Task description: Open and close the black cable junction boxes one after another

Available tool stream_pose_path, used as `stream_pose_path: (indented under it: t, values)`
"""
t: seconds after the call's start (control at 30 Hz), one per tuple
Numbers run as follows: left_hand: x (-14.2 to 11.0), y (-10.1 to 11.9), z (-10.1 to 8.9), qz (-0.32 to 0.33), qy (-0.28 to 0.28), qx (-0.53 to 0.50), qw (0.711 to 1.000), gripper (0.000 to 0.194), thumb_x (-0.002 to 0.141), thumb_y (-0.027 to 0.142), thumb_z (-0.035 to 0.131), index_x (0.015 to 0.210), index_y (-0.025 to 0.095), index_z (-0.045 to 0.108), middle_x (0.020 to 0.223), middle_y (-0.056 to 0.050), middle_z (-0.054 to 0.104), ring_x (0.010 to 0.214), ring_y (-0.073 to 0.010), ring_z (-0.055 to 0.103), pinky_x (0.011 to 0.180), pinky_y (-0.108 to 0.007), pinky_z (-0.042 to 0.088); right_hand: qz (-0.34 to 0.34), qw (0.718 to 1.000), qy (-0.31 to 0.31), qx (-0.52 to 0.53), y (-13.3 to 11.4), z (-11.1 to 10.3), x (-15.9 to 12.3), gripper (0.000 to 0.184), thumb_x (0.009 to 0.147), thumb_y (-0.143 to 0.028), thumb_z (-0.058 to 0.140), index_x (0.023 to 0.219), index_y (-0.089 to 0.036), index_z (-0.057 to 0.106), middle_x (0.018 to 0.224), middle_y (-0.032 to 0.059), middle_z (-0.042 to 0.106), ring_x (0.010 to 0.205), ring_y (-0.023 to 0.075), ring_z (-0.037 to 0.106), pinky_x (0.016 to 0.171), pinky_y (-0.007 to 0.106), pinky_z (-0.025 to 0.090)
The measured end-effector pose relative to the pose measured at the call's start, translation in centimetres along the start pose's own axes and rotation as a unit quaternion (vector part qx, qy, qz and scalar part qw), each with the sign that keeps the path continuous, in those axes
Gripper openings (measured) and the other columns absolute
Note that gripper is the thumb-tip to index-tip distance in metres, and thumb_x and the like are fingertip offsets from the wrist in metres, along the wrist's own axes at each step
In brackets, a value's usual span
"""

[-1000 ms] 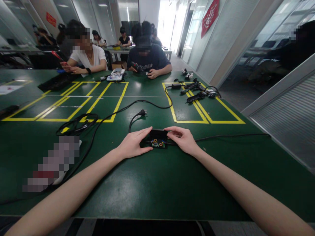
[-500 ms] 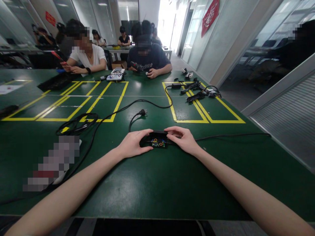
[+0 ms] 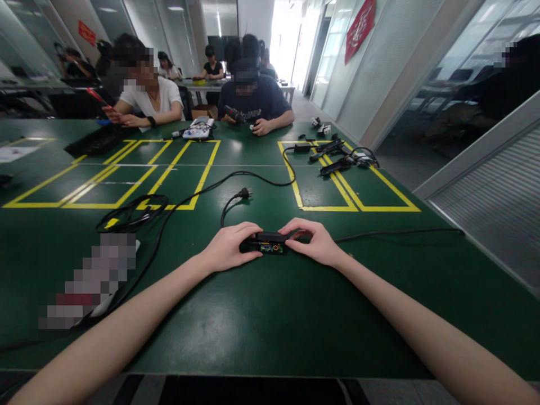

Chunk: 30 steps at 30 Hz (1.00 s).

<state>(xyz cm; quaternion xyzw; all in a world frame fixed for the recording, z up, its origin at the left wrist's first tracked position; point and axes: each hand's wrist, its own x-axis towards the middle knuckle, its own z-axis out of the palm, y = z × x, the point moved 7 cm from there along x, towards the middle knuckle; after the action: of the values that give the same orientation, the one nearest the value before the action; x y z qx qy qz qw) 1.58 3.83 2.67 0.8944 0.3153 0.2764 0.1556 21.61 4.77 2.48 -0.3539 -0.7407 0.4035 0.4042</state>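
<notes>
A small black power adapter (image 3: 283, 251) lies on the green table in front of me, its case partly open. Its circuit board (image 3: 266, 247), with an orange ring-shaped coil, shows along the near side. The black cover (image 3: 271, 238) is tilted over the far part of the board. My left hand (image 3: 228, 246) grips the adapter's left end between thumb and fingers. At the right end, my right hand (image 3: 316, 242) pinches the cover, thumb low and fingers on top. A cord (image 3: 396, 232) runs off to the right, and a short one ends in a plug (image 3: 243, 193) beyond my left hand.
To the left lie a coiled black cable (image 3: 130, 211) and a blurred-out long object (image 3: 95, 281). Another adapter (image 3: 302, 148) and black parts (image 3: 335, 163) rest at the back right. Yellow tape (image 3: 206, 174) marks the table. Two people sit across, near a white device (image 3: 198, 128).
The cover has swung down toward me, from standing upright behind the circuit board to lying over part of it. My right fingers moved with it; my left hand has hardly moved.
</notes>
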Motion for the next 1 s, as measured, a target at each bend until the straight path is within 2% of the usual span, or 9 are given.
stream_pose_path:
  t: [0.17,0.3,0.4,0.5,0.6,0.77,0.83,0.93,1.0]
  values:
    - [0.1,0.0,0.1,-0.011,-0.015,-0.003,1.0,0.032,0.092,0.035,0.071,0.12,0.023,0.065,0.108,-0.006,0.074,0.099,-0.0228,0.072,0.087,-0.036,0.059,-0.04,0.998,-0.02,-0.032,-0.5,0.4,0.0,0.017,0.078,-0.022,0.073,0.095,-0.022,0.078,0.098,0.0062,0.073,0.092,0.0206,0.07,0.074,0.033,0.062]
    - [0.2,0.0,0.2,-0.014,-0.013,-0.017,1.0,0.025,0.092,0.034,0.069,0.114,0.022,0.066,0.104,-0.007,0.073,0.095,-0.0223,0.07,0.083,-0.035,0.059,-0.054,0.996,-0.029,-0.066,-0.8,0.6,-0.1,0.02,0.079,-0.019,0.071,0.097,-0.022,0.078,0.099,0.0061,0.071,0.092,0.0208,0.069,0.076,0.033,0.061]
    - [0.3,0.0,0.3,-0.028,-0.01,-0.019,0.999,0.022,0.093,0.033,0.068,0.111,0.022,0.065,0.104,-0.006,0.073,0.094,-0.0225,0.069,0.082,-0.035,0.058,-0.071,0.993,-0.033,-0.094,-0.8,0.7,-0.2,0.028,0.08,-0.02,0.069,0.107,-0.022,0.078,0.106,0.0078,0.071,0.096,0.0216,0.069,0.078,0.034,0.06]
    - [0.4,0.0,0.4,-0.031,-0.009,-0.008,0.999,0.022,0.093,0.033,0.067,0.111,0.021,0.064,0.104,-0.006,0.073,0.093,-0.0233,0.068,0.082,-0.037,0.057,-0.093,0.982,-0.049,-0.154,-0.7,1.2,-0.4,0.044,0.079,-0.024,0.075,0.123,-0.023,0.073,0.118,0.0102,0.071,0.105,0.025,0.068,0.089,0.041,0.059]
    - [0.4,0.2,0.4,-0.031,-0.008,-0.001,0.999,0.021,0.094,0.034,0.066,0.11,0.021,0.063,0.101,-0.006,0.072,0.091,-0.0234,0.068,0.08,-0.036,0.056,-0.114,0.965,-0.067,-0.226,-0.5,1.8,-0.5,0.054,0.08,-0.026,0.075,0.133,-0.022,0.068,0.115,0.0108,0.073,0.103,0.0267,0.068,0.092,0.045,0.058]
    - [0.5,0.4,0.4,-0.036,-0.022,0.009,0.999,0.02,0.095,0.037,0.06,0.107,0.021,0.062,0.091,-0.004,0.068,0.084,-0.0213,0.065,0.075,-0.033,0.054,-0.124,0.939,-0.076,-0.312,-0.3,2.4,-0.5,0.05,0.08,-0.014,0.067,0.13,-0.018,0.067,0.114,0.0126,0.073,0.102,0.0274,0.069,0.089,0.042,0.058]
    - [0.6,0.7,0.6,-0.024,-0.031,0.019,0.999,0.025,0.094,0.036,0.06,0.113,0.021,0.061,0.096,-0.005,0.069,0.087,-0.0218,0.065,0.078,-0.034,0.055,-0.131,0.931,-0.088,-0.328,-0.3,2.6,-0.6,0.05,0.082,-0.012,0.064,0.131,-0.018,0.065,0.114,0.0127,0.072,0.101,0.0266,0.07,0.088,0.04,0.058]
    - [0.6,1.1,1.1,0.002,-0.045,0.051,0.998,0.043,0.09,0.039,0.066,0.127,0.018,0.058,0.11,-0.009,0.071,0.096,-0.0249,0.066,0.085,-0.038,0.054,-0.15,0.924,-0.108,-0.335,-0.5,2.8,-0.7,0.044,0.089,-0.014,0.061,0.132,-0.017,0.062,0.111,0.0119,0.072,0.098,0.0246,0.07,0.085,0.037,0.058]
    - [0.6,1.1,1.5,0.01,-0.056,0.07,0.996,0.043,0.092,0.041,0.067,0.127,0.018,0.06,0.109,-0.009,0.072,0.097,-0.0255,0.066,0.086,-0.038,0.054,-0.157,0.922,-0.123,-0.332,-0.6,2.9,-0.8,0.038,0.093,-0.016,0.06,0.131,-0.016,0.062,0.107,0.0114,0.073,0.095,0.0237,0.071,0.082,0.035,0.058]
